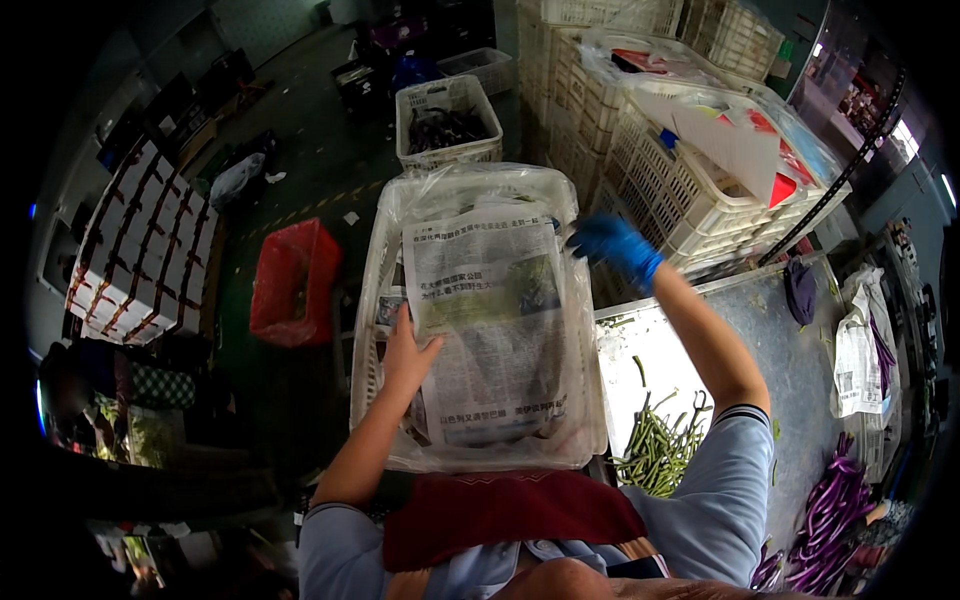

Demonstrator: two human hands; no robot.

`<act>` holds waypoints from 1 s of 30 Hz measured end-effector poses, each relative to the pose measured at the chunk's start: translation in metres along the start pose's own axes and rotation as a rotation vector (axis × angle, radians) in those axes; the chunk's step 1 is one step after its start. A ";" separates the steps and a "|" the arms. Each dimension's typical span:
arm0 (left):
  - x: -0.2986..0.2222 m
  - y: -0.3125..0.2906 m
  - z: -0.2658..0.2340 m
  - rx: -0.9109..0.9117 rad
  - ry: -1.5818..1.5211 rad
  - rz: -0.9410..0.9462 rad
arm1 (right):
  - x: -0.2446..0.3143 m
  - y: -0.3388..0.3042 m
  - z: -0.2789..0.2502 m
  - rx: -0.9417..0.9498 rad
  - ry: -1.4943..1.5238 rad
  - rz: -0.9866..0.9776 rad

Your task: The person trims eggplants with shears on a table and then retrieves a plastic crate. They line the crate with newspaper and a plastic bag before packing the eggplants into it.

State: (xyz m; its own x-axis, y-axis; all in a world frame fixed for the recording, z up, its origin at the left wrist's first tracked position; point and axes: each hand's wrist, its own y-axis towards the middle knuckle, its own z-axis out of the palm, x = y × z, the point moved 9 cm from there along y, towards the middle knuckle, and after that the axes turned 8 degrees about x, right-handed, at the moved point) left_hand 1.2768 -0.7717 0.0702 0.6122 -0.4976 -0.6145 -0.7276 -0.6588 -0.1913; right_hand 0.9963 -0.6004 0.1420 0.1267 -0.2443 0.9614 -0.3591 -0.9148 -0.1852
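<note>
White plastic crate (372,300), lined with clear plastic film (590,400), sits directly ahead, left of steel surface (780,360). Newspaper sheet (490,320) lies flat inside, covering crate interior.

Newspaper: judged light, limp, tears easily; best taken at edges.

Left hand (405,355), bare, fingers spread flat on sheet's left edge, pressing, not gripping. Right hand (615,245), blue glove, fingers curled at crate's far right corner, beside sheet's top-right corner; cannot tell if gripping.

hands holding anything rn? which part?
Left hand lies flat on the left edge of the newspaper lining the plastic-lined crate, pressing rather than gripping. Gloved right hand is at the crate's far right corner; its grip cannot be told.
</note>
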 end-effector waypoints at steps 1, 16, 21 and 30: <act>0.000 -0.001 0.003 0.039 -0.025 -0.041 | -0.010 0.005 0.033 0.157 -0.007 -0.073; -0.007 -0.026 0.040 0.475 -1.121 -0.076 | -0.083 -0.049 0.010 0.170 -1.465 0.315; -0.100 -0.035 0.081 0.813 -1.331 0.062 | 0.029 -0.087 0.036 -0.214 -0.846 -0.406; -0.206 -0.089 0.102 0.655 -0.619 0.731 | -0.036 -0.055 0.043 -0.016 0.074 0.183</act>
State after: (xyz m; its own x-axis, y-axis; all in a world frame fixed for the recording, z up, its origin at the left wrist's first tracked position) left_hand 1.1837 -0.5524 0.1359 -0.1452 -0.1585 -0.9766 -0.9768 0.1799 0.1161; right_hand 1.0508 -0.5548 0.1088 -0.0097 -0.3812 0.9244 -0.3844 -0.8520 -0.3554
